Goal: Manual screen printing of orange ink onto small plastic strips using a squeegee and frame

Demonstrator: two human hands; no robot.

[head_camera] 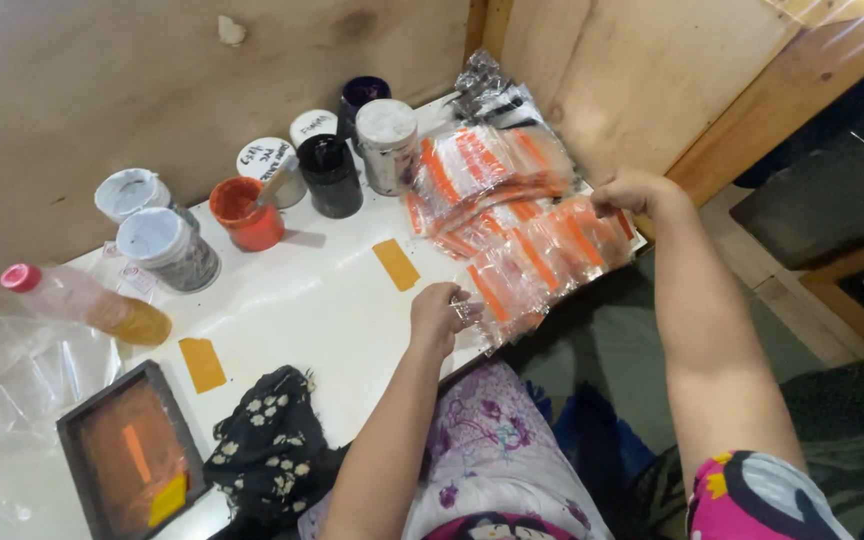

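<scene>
Both hands, left hand (pixel 439 318) and right hand (pixel 635 193), pinch orange-striped clear bags (pixel 542 255) over a white table (pixel 312 310) beside plywood walls (pixel 152 80).

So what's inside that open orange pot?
The orange pot holds orange paint, with a stick leaning in it. The stick's lower end is covered by paint, so the bottom stays hidden.

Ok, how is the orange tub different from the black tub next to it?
The orange tub is shorter and wider, with orange inside; the black tub is taller and dark throughout. A stick rests in the orange tub and leans toward the black tub. The orange tub sits nearer the person than the black tub. Both are open and upright on the white table.
</scene>
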